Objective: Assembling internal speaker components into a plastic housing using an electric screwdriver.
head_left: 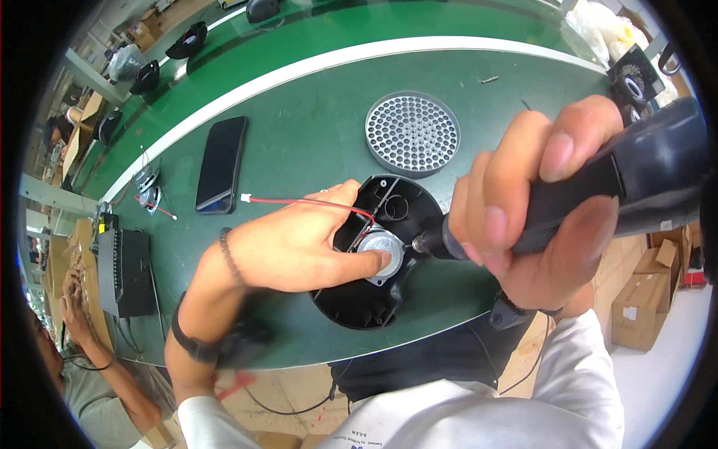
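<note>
A round black plastic housing [355, 303] lies on the green bench in front of me, with a small silver speaker [380, 243] seated inside it. My left hand [295, 251] grips the housing's left side; its thumb presses on the speaker, and the other fingers are partly hidden. From the speaker a red and black cable [318, 201] runs over this hand to a white plug. Wrapped around a black electric screwdriver [654, 161], my right hand [538, 187] holds it nearly level. Its bit reaches the speaker's right edge, though contact with a screw cannot be made out.
Beyond the housing sits a grey perforated round cover [413, 133]. A phone [221, 165], a loose wired speaker [149, 187] and a black box [125, 273] are to the left. Black parts [187, 41] lie past the white strip. A co-worker [105, 374] is at left; cartons [645, 299] stand right.
</note>
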{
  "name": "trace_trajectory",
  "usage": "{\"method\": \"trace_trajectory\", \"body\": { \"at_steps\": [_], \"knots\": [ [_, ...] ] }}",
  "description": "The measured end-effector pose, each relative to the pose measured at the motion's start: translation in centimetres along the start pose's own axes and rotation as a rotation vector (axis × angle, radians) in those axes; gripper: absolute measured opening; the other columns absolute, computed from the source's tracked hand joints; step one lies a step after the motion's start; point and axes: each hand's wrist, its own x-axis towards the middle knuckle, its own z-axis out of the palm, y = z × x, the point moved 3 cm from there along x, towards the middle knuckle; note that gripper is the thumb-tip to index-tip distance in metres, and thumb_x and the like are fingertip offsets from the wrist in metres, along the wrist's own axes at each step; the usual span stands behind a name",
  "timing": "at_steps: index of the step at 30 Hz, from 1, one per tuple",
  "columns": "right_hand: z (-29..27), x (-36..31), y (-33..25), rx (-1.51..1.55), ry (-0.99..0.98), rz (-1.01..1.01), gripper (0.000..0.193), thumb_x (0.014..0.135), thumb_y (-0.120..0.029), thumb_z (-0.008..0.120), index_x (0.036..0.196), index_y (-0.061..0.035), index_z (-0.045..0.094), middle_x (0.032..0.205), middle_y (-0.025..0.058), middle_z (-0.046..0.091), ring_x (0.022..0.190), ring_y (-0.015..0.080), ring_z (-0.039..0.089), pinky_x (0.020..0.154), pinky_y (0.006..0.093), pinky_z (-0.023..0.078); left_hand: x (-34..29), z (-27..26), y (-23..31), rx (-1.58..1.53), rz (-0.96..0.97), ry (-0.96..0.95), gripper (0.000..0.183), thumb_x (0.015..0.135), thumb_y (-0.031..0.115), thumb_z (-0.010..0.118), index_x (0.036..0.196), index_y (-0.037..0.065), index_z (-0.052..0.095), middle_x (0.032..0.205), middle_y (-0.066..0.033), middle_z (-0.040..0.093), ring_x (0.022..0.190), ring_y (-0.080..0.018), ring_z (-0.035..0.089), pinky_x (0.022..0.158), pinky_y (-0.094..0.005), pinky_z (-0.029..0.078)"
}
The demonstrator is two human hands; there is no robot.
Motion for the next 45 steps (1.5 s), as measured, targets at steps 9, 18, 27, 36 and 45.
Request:
{"method": "trace_trajectory", "body": {
  "at_steps": [9, 18, 27, 36, 45],
  "knots": [
    [-0.1, 0.4, 0.2, 0.001, -0.033, 0.005, 0.026, 0.101, -0.026, 0.054, 0.115, -0.0114, 0.038, 0.079, 0.0049, 0.054, 0.049, 0.0086, 0.044, 0.044, 0.0254, 0.042, 0.2, -0.3, 0.1, -0.023, 0.02, -0.026, 0.043, 0.091, 0.034, 0.07, 0.116, 0.0, 0.064, 0.111, -0.0184, 0.057, 0.11, -0.0324, 0.054, 0.098, -0.0409, 0.044],
    [0.8, 1.2, 0.8, -0.01, -0.079, 0.0, 0.03, 0.097, -0.018, 0.061, 0.112, -0.011, 0.037, 0.076, 0.0057, 0.053, 0.049, 0.0095, 0.044, 0.043, 0.0263, 0.042, 0.2, 0.0, -0.1, 0.012, 0.008, -0.019, 0.043, 0.092, 0.036, 0.069, 0.112, -0.001, 0.064, 0.108, -0.0181, 0.055, 0.108, -0.0305, 0.053, 0.096, -0.0403, 0.043],
    [1.0, 1.4, 1.3, -0.049, -0.145, -0.021, 0.036, 0.094, -0.011, 0.068, 0.109, -0.0106, 0.036, 0.073, 0.0066, 0.052, 0.049, 0.0104, 0.045, 0.043, 0.0271, 0.042, 0.3, 0.4, -0.7, -0.036, 0.042, 0.006, 0.048, 0.091, 0.039, 0.069, 0.112, -0.003, 0.062, 0.107, -0.0196, 0.052, 0.105, -0.0324, 0.053, 0.095, -0.0402, 0.043],
    [2.6, 1.2, 1.3, -0.122, -0.162, -0.047, 0.04, 0.09, 0.0, 0.071, 0.106, -0.0095, 0.035, 0.072, 0.0076, 0.052, 0.049, 0.0113, 0.045, 0.044, 0.0285, 0.043, 0.1, -0.2, 0.5, 0.045, 0.021, -0.006, 0.051, 0.091, 0.043, 0.067, 0.108, -0.005, 0.063, 0.103, -0.0196, 0.05, 0.102, -0.033, 0.055, 0.092, -0.0414, 0.044],
    [2.8, 0.5, 1.4, -0.22, -0.176, -0.162, 0.035, 0.091, 0.001, 0.069, 0.106, -0.0063, 0.038, 0.073, 0.0085, 0.054, 0.054, 0.012, 0.053, 0.05, 0.0295, 0.052, 0.2, -0.1, -0.1, 0.119, -0.051, -0.058, 0.058, 0.09, 0.051, 0.066, 0.101, -0.006, 0.064, 0.101, -0.0183, 0.048, 0.097, -0.0325, 0.055, 0.09, -0.0419, 0.046]
  ]
}}
